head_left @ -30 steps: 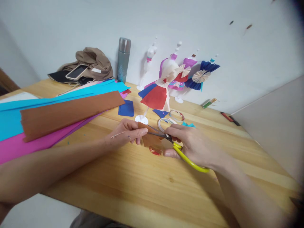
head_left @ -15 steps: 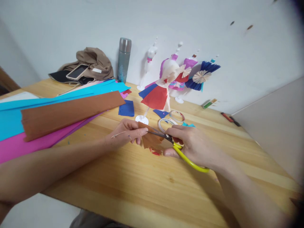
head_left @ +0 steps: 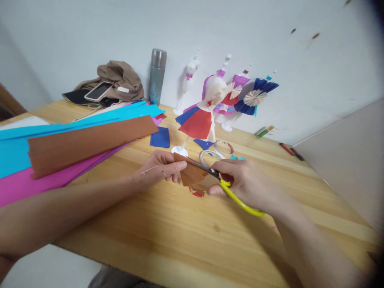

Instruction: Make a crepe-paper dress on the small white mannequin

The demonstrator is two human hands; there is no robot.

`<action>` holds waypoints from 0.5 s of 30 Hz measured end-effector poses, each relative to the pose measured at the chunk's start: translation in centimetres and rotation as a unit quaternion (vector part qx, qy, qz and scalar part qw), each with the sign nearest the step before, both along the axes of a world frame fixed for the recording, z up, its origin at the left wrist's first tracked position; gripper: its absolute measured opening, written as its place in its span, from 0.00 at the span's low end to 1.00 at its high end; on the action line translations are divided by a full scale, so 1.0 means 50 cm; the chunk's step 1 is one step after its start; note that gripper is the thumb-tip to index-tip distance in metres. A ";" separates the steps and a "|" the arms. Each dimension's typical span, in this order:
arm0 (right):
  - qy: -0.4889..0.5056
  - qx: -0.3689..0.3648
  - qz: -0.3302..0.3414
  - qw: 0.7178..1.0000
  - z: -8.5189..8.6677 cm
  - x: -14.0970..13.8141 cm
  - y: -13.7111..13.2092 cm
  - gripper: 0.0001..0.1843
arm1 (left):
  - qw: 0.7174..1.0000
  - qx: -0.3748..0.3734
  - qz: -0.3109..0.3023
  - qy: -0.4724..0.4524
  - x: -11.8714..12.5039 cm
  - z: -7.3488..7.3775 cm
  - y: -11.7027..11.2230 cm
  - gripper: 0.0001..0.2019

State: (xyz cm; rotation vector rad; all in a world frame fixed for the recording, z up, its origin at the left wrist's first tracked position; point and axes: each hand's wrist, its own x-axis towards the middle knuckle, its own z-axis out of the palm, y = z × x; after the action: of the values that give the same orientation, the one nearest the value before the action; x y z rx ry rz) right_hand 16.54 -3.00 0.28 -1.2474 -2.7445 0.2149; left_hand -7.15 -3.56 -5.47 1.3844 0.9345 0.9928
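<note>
My left hand [head_left: 160, 168] pinches a small piece of brown crepe paper [head_left: 192, 175] just above the wooden table [head_left: 186, 236]. My right hand [head_left: 246, 182] grips yellow-handled scissors [head_left: 237, 198], whose blades lie across the top edge of that brown piece. A red scrap [head_left: 196, 194] lies on the table under the paper. Both hands are closed around what they hold.
Long sheets of brown [head_left: 87, 142], cyan [head_left: 60, 130] and magenta [head_left: 36, 182] crepe paper lie at the left. Behind the hands stand small white mannequins with paper dresses [head_left: 207, 112], tape rolls [head_left: 223, 147], a blue square [head_left: 160, 137], a steel flask [head_left: 157, 76], and a phone [head_left: 97, 91] on a brown cloth.
The scissors have shifted slightly along the brown piece, and its lower part now hangs more spread out. My left hand has stayed in place.
</note>
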 end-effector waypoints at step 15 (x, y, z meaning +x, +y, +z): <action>-0.004 0.011 -0.002 1.000 0.000 0.000 -0.002 0.35 | 0.999 -0.029 -0.019 0.015 -0.001 0.009 -0.002 0.17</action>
State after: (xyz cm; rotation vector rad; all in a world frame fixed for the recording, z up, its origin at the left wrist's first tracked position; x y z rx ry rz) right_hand 16.51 -3.08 0.27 -1.2515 -2.7420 0.1793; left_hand -7.19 -3.66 -5.00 1.3671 0.9481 0.9128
